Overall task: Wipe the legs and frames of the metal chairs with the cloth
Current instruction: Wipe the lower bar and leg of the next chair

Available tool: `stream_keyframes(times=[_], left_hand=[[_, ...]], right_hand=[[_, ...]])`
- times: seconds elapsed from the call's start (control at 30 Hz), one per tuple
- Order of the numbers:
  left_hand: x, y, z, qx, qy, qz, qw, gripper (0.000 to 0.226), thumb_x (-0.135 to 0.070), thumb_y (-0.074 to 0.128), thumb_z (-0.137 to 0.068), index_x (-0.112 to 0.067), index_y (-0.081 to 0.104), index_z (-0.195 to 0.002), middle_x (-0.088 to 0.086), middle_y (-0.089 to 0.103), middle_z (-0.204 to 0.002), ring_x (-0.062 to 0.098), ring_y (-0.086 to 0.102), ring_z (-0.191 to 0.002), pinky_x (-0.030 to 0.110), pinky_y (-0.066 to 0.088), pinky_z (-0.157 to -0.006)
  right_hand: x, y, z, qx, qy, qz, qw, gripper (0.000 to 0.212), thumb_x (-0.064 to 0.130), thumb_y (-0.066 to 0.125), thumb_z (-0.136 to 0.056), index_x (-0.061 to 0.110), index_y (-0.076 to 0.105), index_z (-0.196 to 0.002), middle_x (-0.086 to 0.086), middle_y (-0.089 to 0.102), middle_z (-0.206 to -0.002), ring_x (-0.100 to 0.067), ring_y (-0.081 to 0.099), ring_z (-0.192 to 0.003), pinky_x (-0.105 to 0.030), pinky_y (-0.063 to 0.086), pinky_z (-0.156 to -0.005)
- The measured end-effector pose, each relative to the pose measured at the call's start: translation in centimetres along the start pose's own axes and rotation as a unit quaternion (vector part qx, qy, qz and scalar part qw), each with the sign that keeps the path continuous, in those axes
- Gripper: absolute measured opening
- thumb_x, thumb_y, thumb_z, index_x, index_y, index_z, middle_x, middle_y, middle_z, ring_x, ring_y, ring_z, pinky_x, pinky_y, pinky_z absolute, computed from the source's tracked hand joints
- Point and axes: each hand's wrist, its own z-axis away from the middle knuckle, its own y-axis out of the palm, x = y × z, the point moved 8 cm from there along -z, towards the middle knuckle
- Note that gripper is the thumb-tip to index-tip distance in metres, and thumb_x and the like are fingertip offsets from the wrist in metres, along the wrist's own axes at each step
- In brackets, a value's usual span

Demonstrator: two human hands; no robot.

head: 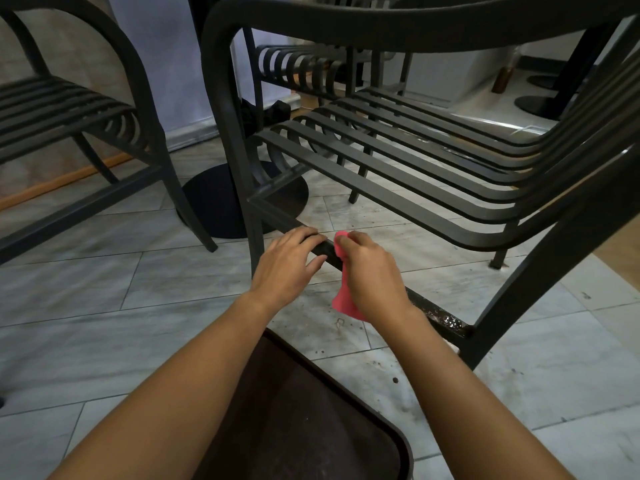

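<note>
Ok, biggest item: dark slatted metal chair (pixel 398 157) fills the top-right, w/ its low side rail (pixel 436 311) running diagonally near the floor from front leg to rear leg. L hand (pixel 289 261) rests on that rail, fingers mostly straight and draped over the top, holding nothing else. R hand (pixel 369 271) just beside it, fingers curled round a pink cloth (pixel 343 301) pressed on the rail; cloth tail hangs below the wrist.

Risks, imo:
- rail end near rear leg looks wet/grimy, so cloth may smear rather than lift it.
- loose tail could drag on the pale marble-look tiled floor (pixel 104 289), which has dark specks, and carry grit back.
- L hand sits in the wipe path toward the front leg, so they'd collide unless it shifts.

Room: rail towards the rear leg is open. Slat seat edge overhangs close above, so knuckle clearance is tight. Black round table base (pixel 207 199) crowds the front leg; second dark metal chair (pixel 69 109) sits well apart on the left.
</note>
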Motion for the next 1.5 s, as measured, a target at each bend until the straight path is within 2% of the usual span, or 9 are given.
stream_keyframes(times=[0.1,0.27,0.43,0.63,0.77,1.03,1.23,1.4,1.5], left_hand=[[0.1,0.4,0.1,-0.002,-0.009,0.010,1.000,0.040,-0.040,0.051,-0.092,-0.027,0.050,-0.130,-0.010,0.048,-0.135,0.008,0.039,-0.128,0.029,0.030,-0.105],[0.1,0.4,0.0,-0.011,-0.028,0.026,0.999,0.038,-0.041,0.053,-0.090,-0.029,0.054,-0.126,-0.010,0.051,-0.129,0.008,0.040,-0.127,0.030,0.031,-0.104],[0.0,0.5,0.0,-0.010,-0.041,0.017,0.999,0.038,-0.041,0.054,-0.090,-0.029,0.053,-0.126,-0.010,0.051,-0.129,0.009,0.039,-0.127,0.031,0.031,-0.103],[-0.1,0.2,-0.2,-0.015,-0.050,0.007,0.999,0.035,-0.040,0.053,-0.091,-0.026,0.055,-0.122,-0.008,0.052,-0.126,0.010,0.042,-0.122,0.029,0.033,-0.100],[-0.1,0.2,-0.1,-0.017,-0.056,0.016,0.998,0.034,-0.040,0.054,-0.090,-0.026,0.056,-0.122,-0.008,0.053,-0.125,0.010,0.042,-0.121,0.029,0.033,-0.099],[-0.1,0.4,0.1,-0.021,-0.065,0.032,0.997,0.034,-0.040,0.053,-0.091,-0.026,0.055,-0.122,-0.009,0.052,-0.127,0.009,0.040,-0.124,0.029,0.033,-0.100],[0.0,1.3,0.5,0.000,-0.076,0.036,0.996,0.041,-0.040,0.052,-0.092,-0.025,0.048,-0.130,-0.006,0.043,-0.140,0.012,0.027,-0.138,0.036,0.031,-0.108],[0.0,1.8,0.8,0.027,-0.079,0.040,0.996,0.046,-0.041,0.050,-0.092,-0.027,0.041,-0.135,-0.005,0.034,-0.148,0.013,0.019,-0.142,0.040,0.028,-0.112],[-0.2,1.7,0.8,0.030,-0.074,0.036,0.996,0.046,-0.040,0.050,-0.093,-0.026,0.040,-0.135,-0.005,0.034,-0.148,0.014,0.020,-0.142,0.040,0.026,-0.114]], right_hand=[[0.4,1.7,-0.3,0.022,-0.002,0.045,0.999,0.055,0.011,0.066,-0.078,0.014,0.043,-0.128,-0.008,0.046,-0.127,-0.028,0.052,-0.105,-0.035,0.046,-0.078],[0.1,2.5,0.1,0.002,-0.012,0.075,0.997,0.072,0.017,0.075,-0.073,0.012,0.038,-0.135,-0.010,0.043,-0.136,-0.028,0.048,-0.116,-0.036,0.045,-0.089],[-0.3,2.4,0.8,-0.051,-0.002,0.060,0.997,0.067,0.000,0.083,-0.053,0.002,0.058,-0.115,-0.019,0.061,-0.113,-0.037,0.061,-0.095,-0.043,0.054,-0.073],[-0.7,2.3,1.4,-0.065,-0.004,0.066,0.996,0.069,-0.001,0.086,-0.045,0.001,0.061,-0.110,-0.019,0.063,-0.107,-0.036,0.063,-0.089,-0.042,0.054,-0.070],[-1.2,2.3,2.0,-0.062,-0.001,0.060,0.996,0.069,0.000,0.086,-0.046,0.002,0.060,-0.111,-0.017,0.062,-0.110,-0.036,0.062,-0.092,-0.043,0.054,-0.073],[-2.1,2.4,3.0,-0.050,0.009,0.063,0.997,0.085,0.004,0.090,-0.038,0.003,0.058,-0.116,-0.017,0.061,-0.115,-0.038,0.060,-0.099,-0.046,0.055,-0.074],[-2.8,2.1,3.7,-0.047,0.013,0.063,0.997,0.090,0.007,0.092,-0.032,0.003,0.059,-0.116,-0.017,0.062,-0.115,-0.038,0.061,-0.100,-0.046,0.055,-0.071],[-2.6,1.6,4.2,-0.006,0.002,0.065,0.998,0.097,0.012,0.089,-0.048,0.007,0.044,-0.133,-0.014,0.047,-0.136,-0.036,0.046,-0.123,-0.046,0.048,-0.091],[-2.7,1.0,4.2,-0.003,0.007,0.045,0.999,0.089,0.009,0.086,-0.054,0.010,0.044,-0.133,-0.010,0.046,-0.137,-0.033,0.046,-0.123,-0.043,0.049,-0.088]])
